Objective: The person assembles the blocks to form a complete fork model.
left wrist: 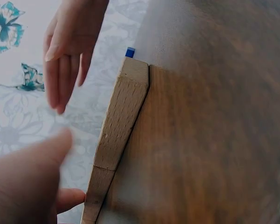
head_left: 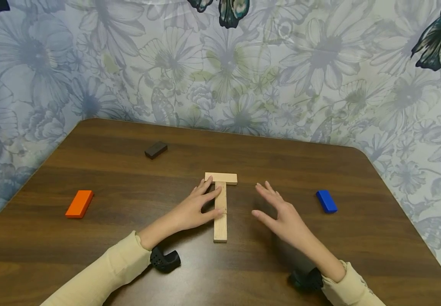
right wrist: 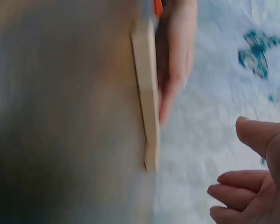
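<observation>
Three plain wooden blocks form a T on the table: one lies crosswise as the top block [head_left: 227, 179], and the upper stem block [head_left: 221, 196] and lower stem block [head_left: 220, 230] run end to end below it. My left hand [head_left: 194, 209] reaches over from the left with fingers spread, its fingertips right at the stem and the crosswise block's left end. To the right of the T, my right hand [head_left: 283, 214] hovers with straight, parted fingers and holds nothing. The left wrist view shows the stem's side [left wrist: 119, 116] from low down.
An orange block [head_left: 79, 204] lies at the left, a dark brown block [head_left: 156, 150] toward the back, and a blue block [head_left: 326, 201] at the right. The brown wooden table [head_left: 274, 161] ends at a wall covering [head_left: 243, 85] with flowers and butterflies.
</observation>
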Available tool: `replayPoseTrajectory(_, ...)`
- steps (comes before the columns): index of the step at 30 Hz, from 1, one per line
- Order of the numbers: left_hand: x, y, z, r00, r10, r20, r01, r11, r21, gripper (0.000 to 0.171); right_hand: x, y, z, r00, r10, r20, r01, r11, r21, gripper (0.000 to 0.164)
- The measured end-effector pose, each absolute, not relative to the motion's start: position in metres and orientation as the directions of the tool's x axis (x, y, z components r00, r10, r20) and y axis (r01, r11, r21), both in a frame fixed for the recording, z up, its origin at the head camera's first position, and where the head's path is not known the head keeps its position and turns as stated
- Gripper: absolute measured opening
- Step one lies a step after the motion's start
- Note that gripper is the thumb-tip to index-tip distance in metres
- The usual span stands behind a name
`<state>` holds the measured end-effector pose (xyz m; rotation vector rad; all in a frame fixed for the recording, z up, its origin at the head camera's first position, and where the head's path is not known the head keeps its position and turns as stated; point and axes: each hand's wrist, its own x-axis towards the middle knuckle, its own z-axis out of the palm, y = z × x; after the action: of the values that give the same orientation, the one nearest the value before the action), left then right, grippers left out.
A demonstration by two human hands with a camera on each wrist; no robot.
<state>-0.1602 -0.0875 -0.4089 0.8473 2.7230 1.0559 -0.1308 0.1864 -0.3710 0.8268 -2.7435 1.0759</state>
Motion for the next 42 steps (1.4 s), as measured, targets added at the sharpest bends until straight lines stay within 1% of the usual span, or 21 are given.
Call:
replayPoseTrajectory(5,-0.160,-0.086,-0.408,-0.852,0.518,0.075,0.436,0.621,0.651,0.077,-0.145,0.233,-0.361,-0.879,-0.372,0.298,-0.474,0.631,-0.614,0.058)
replayPoseTrajectory(9,-0.159,-0.085,-0.408,-0.857,0.513,0.056,0.425,0.641,0.639,0.088,-0.158,0.276,-0.351,-0.906,-0.327,0.270,-0.422,0.633,-0.648,0.059)
replayPoseTrajectory(13,-0.160,-0.085,-0.408,-0.851,0.523,0.051,0.433,0.644,0.631,0.092,-0.167,0.321,-0.346,-0.931,-0.310,0.191,-0.352,0.633,-0.689,0.062)
replayPoseTrajectory(17,-0.161,-0.085,-0.407,-0.843,0.536,0.052,0.445,0.638,0.628,0.092,-0.173,0.360,-0.348,-0.948,-0.312,0.063,-0.263,0.654,-0.709,0.067)
replayPoseTrajectory(20,-0.162,-0.086,-0.408,-0.839,0.541,0.055,0.451,0.636,0.626,0.092,-0.176,0.382,-0.355,-0.946,-0.323,-0.028,-0.200,0.648,-0.735,0.072)
replayPoseTrajectory(22,-0.163,-0.087,-0.408,-0.838,0.542,0.057,0.454,0.636,0.624,0.091,-0.179,0.390,-0.362,-0.938,-0.339,-0.069,-0.174,0.634,-0.753,0.075)
replayPoseTrajectory(28,-0.164,-0.088,-0.407,-0.841,0.537,0.061,0.451,0.636,0.627,0.088,-0.190,0.399,-0.385,-0.890,-0.435,-0.135,-0.186,0.618,-0.763,0.078)
replayPoseTrajectory(35,-0.165,-0.089,-0.406,-0.847,0.529,0.051,0.433,0.631,0.643,0.084,-0.195,0.402,-0.393,-0.864,-0.478,-0.157,-0.199,0.611,-0.766,0.081)
replayPoseTrajectory(42,-0.167,-0.090,-0.406,-0.844,0.531,0.073,0.446,0.620,0.646,0.079,-0.197,0.404,-0.394,-0.854,-0.499,-0.147,-0.226,0.610,-0.759,0.074)
